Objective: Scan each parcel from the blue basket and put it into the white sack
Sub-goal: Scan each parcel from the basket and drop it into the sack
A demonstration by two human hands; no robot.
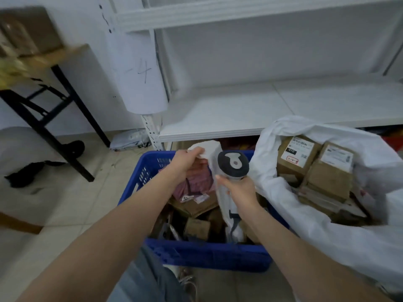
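Over the blue basket (207, 253) near its far edge, the left hand (185, 163) pinches a white parcel (226, 203); the right hand (239, 191) grips a scanner (233, 163).

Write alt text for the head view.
The left hand grips a white parcel over the blue basket while the right hand holds a scanner close to it. The white sack, right of the basket, already holds boxes.
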